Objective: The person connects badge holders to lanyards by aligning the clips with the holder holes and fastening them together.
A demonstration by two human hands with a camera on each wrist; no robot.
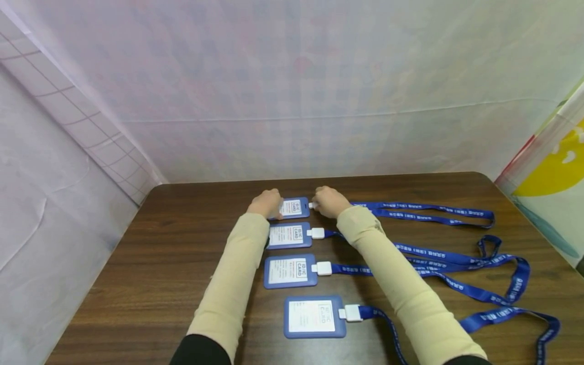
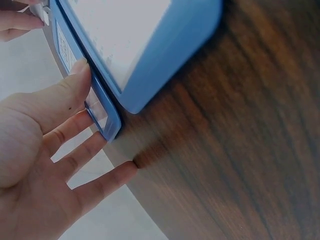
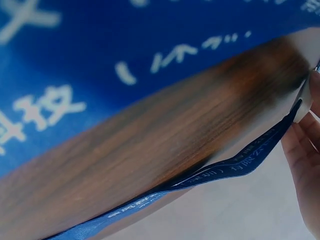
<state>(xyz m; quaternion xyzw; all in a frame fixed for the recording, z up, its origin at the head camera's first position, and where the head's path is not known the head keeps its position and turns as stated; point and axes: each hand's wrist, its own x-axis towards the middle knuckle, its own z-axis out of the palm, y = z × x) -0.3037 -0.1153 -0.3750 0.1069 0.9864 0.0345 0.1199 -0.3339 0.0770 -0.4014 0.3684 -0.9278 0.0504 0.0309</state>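
At the far side of the table, a blue badge holder (image 1: 299,208) with a white ID card lies face up. My left hand (image 1: 266,203) pinches its left end; in the left wrist view the thumb lies over the holder's edge (image 2: 113,120) with fingers beneath. My right hand (image 1: 330,202) pinches the white clip (image 3: 302,102) at the holder's right end. From that clip a blue printed lanyard (image 1: 424,206) runs right in a long flat loop. A second badge holder (image 1: 287,235) lies just nearer, partly behind my left sleeve.
Two more badge holders, a third (image 1: 292,271) and the nearest (image 1: 315,317), continue the column toward me. Their blue lanyards (image 1: 517,284) spread and overlap on the right side of the brown wooden table (image 1: 150,284). A white cloth backdrop (image 1: 301,101) hangs behind the far edge.
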